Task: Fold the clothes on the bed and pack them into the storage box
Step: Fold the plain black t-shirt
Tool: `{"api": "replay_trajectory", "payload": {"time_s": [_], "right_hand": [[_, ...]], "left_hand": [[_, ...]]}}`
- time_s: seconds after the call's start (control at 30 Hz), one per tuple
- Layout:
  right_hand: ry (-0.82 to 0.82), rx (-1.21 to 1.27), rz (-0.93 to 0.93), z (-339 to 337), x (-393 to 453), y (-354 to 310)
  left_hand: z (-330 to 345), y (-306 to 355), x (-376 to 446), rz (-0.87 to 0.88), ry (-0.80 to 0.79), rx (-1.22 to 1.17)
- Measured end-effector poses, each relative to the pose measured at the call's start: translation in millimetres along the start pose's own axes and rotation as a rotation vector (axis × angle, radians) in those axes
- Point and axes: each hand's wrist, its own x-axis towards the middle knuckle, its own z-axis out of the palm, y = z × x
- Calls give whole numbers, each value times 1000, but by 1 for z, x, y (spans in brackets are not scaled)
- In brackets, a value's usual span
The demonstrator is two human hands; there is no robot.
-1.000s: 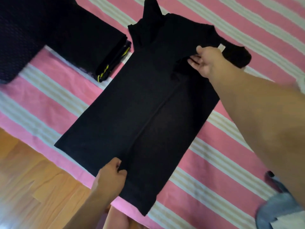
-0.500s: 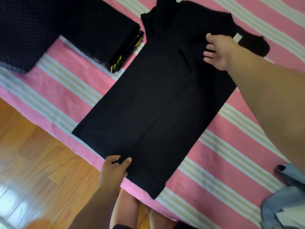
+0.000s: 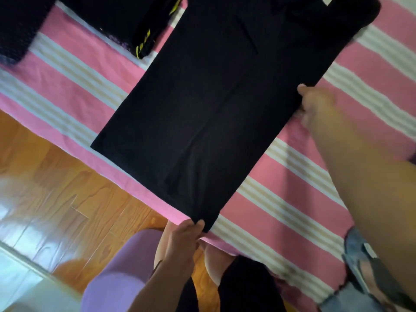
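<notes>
Black garment [image 3: 213, 104]: spread lengthwise at bed [image 3: 281, 199] edge, half folded; left hand [image 3: 186, 233] pinches hem corner, right hand [image 3: 315, 104] grips side (folded pile [image 3: 126, 19] beside; none packed yet)

one view only, head-worn, looking steeply down and forward from above the bed's edge, close in. the striped bed sheet [image 3: 281, 190] fills the centre and right of the frame, wooden floor [image 3: 56, 176] the lower left (the picture sits tilted, edges running diagonally).

place: home bedroom | cues: pink striped bedsheet [image 3: 281, 212]; wooden floor [image 3: 56, 176]; folded clothes [image 3: 139, 21]
</notes>
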Motion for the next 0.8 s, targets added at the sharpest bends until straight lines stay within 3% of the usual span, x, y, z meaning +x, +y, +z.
{"api": "replay_trajectory", "payload": {"time_s": [0.13,0.3,0.43,0.5,0.6,0.7,0.8], "right_hand": [[32,-52,28,0,-4,-12],[16,-231,-110,-7,-22,-4],[-6,-93,25,-11,-46,13],[-8,-83,44,-12,-64,26],[-15,-40,112,-14,-102,56],[-48,-130,176,-21,-157,118],[-157,-289,292,-23,-221,191]], "left_hand": [[0,-7,-8,-12,-49,55],[11,13,-7,30,-4,221],[-11,64,7,168,161,-3],[-22,88,17,229,186,-5],[-27,106,28,322,181,236],[-35,104,32,471,211,617],[-40,108,29,546,158,829]]}}
